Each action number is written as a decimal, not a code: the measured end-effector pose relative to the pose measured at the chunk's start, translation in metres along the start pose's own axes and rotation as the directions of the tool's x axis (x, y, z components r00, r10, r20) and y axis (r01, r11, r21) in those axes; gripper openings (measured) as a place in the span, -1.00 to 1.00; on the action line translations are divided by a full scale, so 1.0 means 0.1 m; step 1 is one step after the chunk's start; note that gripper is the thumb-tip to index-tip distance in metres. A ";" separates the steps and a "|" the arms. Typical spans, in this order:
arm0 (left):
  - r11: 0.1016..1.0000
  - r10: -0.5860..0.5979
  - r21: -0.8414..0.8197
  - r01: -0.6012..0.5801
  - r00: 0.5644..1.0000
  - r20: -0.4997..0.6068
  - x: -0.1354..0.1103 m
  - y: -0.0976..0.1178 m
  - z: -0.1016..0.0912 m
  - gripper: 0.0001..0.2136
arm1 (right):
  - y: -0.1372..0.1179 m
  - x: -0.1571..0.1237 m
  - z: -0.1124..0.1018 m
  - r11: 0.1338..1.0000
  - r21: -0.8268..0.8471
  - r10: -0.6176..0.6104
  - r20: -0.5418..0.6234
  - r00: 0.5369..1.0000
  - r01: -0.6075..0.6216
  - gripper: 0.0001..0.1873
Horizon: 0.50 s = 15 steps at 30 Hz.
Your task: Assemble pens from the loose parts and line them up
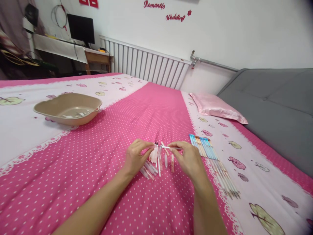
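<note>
Between my two hands a thin white pen refill (165,147) with a dark tip is held level above the bedspread. My left hand (138,156) is closed in a pinch at the tip end. Thumb and fingers of my right hand (187,158) pinch the other end. Under and between the hands lie loose pen parts: several white refills (159,166), clear-and-pink pen barrels (149,170) and a pink patterned tube (172,163). To the right of my right hand, assembled pens (207,147) with blue and brown tops lie side by side in a row.
Pale pens or barrels (223,178) with pointed ends continue the row toward me. A beige plastic basin (68,109) with small white pieces in it sits at the left on the pink dotted bedspread (102,176). A pink pillow (217,107) lies by the grey headboard (271,104).
</note>
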State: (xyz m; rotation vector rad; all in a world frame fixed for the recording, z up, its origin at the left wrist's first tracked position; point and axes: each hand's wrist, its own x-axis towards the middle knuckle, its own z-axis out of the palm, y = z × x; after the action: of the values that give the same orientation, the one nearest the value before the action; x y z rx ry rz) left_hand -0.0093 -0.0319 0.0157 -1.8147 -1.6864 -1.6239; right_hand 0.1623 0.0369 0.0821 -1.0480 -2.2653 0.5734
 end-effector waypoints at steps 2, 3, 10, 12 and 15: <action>1.000 0.006 0.010 -0.006 1.000 0.024 0.00 -0.01 0.00 -0.89 | 0.00 0.00 0.01 0.999 -0.032 -0.014 -0.009 1.000 0.014 -0.79; 1.000 0.013 0.016 -0.014 0.999 0.038 0.00 -0.01 0.00 -0.89 | 0.00 0.00 0.02 0.998 -0.052 -0.024 -0.014 1.000 0.023 -0.79; 0.999 0.038 -0.006 -0.038 0.993 0.114 0.00 -0.02 0.01 -0.87 | 0.02 0.02 0.04 0.992 -0.086 -0.093 0.035 0.995 0.096 -0.80; 0.999 0.032 -0.011 -0.031 0.990 0.135 -0.01 -0.02 0.01 -0.85 | 0.02 0.03 0.05 0.990 -0.082 -0.111 0.035 0.993 0.113 -0.79; 1.000 0.005 -0.013 -0.003 0.991 0.137 -0.02 -0.02 0.02 -0.83 | 0.03 0.04 0.06 0.983 -0.067 -0.169 0.011 0.986 0.170 -0.72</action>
State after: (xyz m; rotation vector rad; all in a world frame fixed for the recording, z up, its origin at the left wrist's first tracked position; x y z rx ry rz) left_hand -0.0098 -0.0307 0.0126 -1.9756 -1.7300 -1.5437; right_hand 0.1577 0.0411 0.0772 -0.8745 -2.3645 0.4322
